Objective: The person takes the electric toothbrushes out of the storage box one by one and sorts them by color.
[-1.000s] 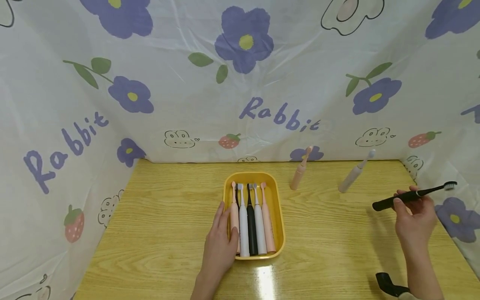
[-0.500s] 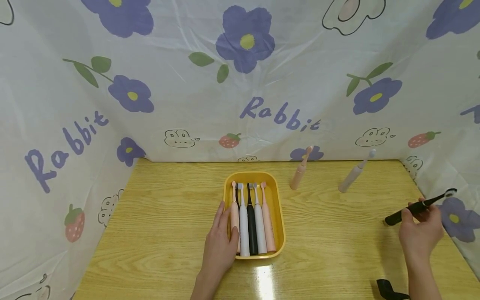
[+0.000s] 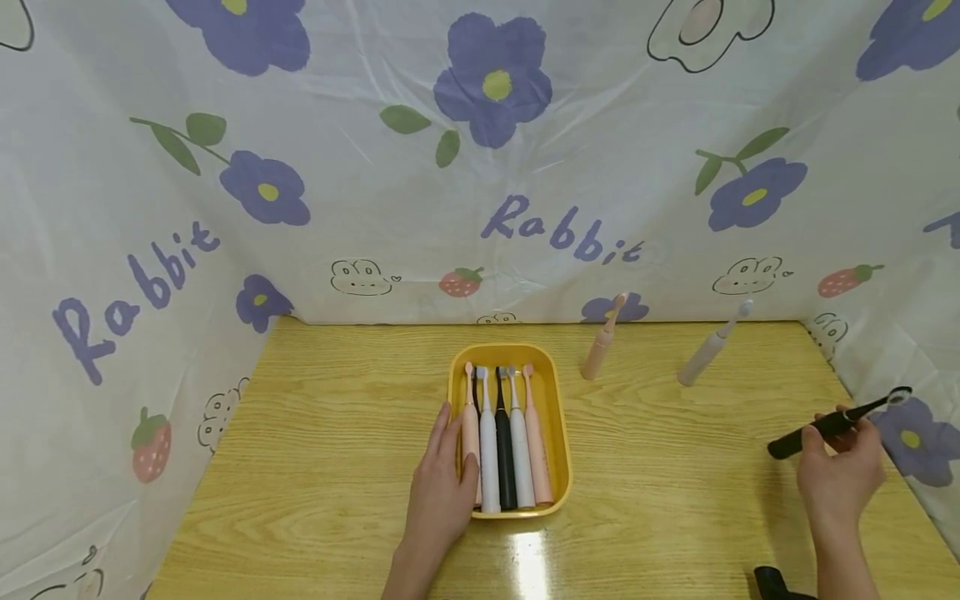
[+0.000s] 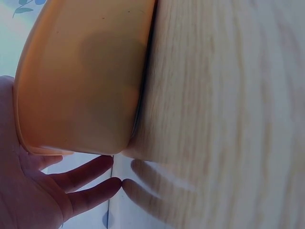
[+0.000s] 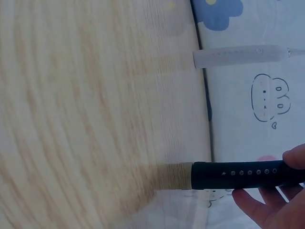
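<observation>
My right hand [image 3: 842, 473] pinches a black electric toothbrush [image 3: 813, 435] between thumb and fingers, its head pointing up to the right. In the right wrist view the base of this black handle [image 5: 238, 175] is close over the table, showing a row of small icons. My left hand [image 3: 442, 483] holds the left side of a yellow tray [image 3: 557, 417], thumb over the rim and fingers along the outside. The left wrist view has the tray's outer wall [image 4: 86, 86] beside the fingers. Inside lie several toothbrushes: pink, white and a black one [image 3: 505, 450].
A pink electric toothbrush [image 3: 597, 354] stands upright toward the back of the wooden table [image 3: 337, 417]. Right of it stands a pale grey-white toothbrush [image 3: 702, 358]. A patterned cloth [image 3: 375, 183] hangs behind and at both sides. A black object [image 3: 772, 582] shows beside the right forearm.
My right hand has moved slightly right and lower with the black toothbrush, whose handle end has dropped toward the table. My left hand and the tray have stayed put.
</observation>
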A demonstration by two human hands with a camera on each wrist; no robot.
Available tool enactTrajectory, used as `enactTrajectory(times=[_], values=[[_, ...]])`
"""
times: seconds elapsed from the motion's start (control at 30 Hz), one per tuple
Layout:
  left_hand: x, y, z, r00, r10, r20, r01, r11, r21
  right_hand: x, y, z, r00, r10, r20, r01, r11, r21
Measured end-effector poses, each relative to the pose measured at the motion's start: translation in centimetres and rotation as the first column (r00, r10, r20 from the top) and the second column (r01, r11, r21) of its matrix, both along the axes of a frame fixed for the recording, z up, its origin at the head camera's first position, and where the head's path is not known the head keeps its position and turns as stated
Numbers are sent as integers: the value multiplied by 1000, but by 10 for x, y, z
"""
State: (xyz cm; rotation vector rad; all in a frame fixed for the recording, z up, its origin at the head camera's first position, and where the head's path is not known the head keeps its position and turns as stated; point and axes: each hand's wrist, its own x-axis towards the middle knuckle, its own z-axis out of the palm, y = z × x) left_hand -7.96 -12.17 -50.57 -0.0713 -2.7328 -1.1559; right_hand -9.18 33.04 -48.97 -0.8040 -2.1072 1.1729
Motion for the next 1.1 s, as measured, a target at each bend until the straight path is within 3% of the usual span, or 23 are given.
enactTrajectory(times=[0.5, 1.1], values=[[0, 1, -2, 1000, 7, 4, -7, 1000, -2, 1, 4, -2, 1000, 5, 21, -5, 1000, -12], [-1, 1, -2, 1000, 11, 19, -11, 1000, -11, -2, 2, -7, 1000, 17, -10, -17, 1000, 4]])
